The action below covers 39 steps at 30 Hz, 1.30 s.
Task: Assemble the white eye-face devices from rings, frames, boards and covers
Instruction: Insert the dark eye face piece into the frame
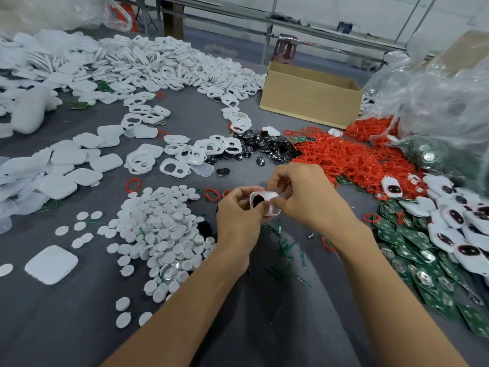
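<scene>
We are holding a small white rounded-rectangular plastic frame [267, 205] just above the grey table [79, 313], between both hands and close to our body. Our left hand [238, 218] is curling its fingers [247, 198] round the frame's left end, one fingertip lying over part of the dark eye opening. Our right hand [304, 200] is pinching the right edge between thumb and forefinger.

We judge that we are seating a part into this frame. With so narrow a pinch, the part may be going in crooked. The frame may also be springing free and dropping among the thin green offcuts [284, 245] below, where it would be slow to find.

Its long axis is running roughly left to right between the hands. Its face is pointing up towards us, with the dark opening at the left end.

Beside our left hand a heap of white round discs [164, 229] is lying. To the right are green circuit boards [412, 250] and finished white eye-face devices [455, 221]. Farther off are lying white square covers [68, 178], loose two-holed white frames [174, 168], glossy black lens pieces [264, 147], thin red rings [344, 157] and an open brown cardboard box [309, 102].
</scene>
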Motion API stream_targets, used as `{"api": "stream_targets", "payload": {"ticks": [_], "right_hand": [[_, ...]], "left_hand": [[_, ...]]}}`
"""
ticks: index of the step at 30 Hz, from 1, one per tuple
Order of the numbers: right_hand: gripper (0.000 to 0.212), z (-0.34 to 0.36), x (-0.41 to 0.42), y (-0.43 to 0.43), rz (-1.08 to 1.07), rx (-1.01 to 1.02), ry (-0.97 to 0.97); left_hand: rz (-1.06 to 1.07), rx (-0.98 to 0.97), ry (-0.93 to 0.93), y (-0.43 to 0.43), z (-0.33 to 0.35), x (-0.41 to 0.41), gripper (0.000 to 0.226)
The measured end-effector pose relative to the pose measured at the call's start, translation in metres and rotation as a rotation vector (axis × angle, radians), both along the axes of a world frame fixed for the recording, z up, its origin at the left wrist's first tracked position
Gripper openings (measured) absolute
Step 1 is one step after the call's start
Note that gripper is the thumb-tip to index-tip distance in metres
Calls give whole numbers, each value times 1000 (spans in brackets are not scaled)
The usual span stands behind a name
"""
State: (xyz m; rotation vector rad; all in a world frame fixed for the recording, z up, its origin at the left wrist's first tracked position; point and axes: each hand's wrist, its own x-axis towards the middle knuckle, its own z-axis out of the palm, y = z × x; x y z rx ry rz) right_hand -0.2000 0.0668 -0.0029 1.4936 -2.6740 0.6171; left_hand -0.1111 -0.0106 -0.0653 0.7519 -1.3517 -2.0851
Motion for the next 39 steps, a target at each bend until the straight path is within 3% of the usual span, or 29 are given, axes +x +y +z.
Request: {"api": "stream_targets", "payload": {"ticks": [4, 9, 16, 20, 24, 29, 33, 35, 39], "right_hand": [[29, -2, -9, 5, -56, -42, -195], [4, -9, -12, 9, -25, -104, -600], [10, -7, -14, 12, -29, -251, -683], [11, -9, -20, 17, -63, -311, -748], [10, -9, -23, 21, -83, -304, -813], [18, -7, -24, 23, -125, -277, -829], [19, 14, -12, 11, -172, -413, -597], [13, 26, 15, -14, -55, -427, -478], [11, 30, 104, -85, 362, -100, -333]], "left_hand": [[19, 1, 2, 0, 1, 0, 21], [40, 7, 8, -1, 1, 0, 23], [-56, -10, 52, 2, 0, 0, 27], [-159, -160, 53, 4, 1, 1, 48], [-143, -267, 43, 1, 0, 2, 49], [-147, -305, 41, -1, 0, 2, 45], [-132, -276, 16, -2, -2, -1, 42], [-132, -301, -14, -2, -6, -3, 40], [-132, -268, -95, 0, -7, -4, 49]]}}
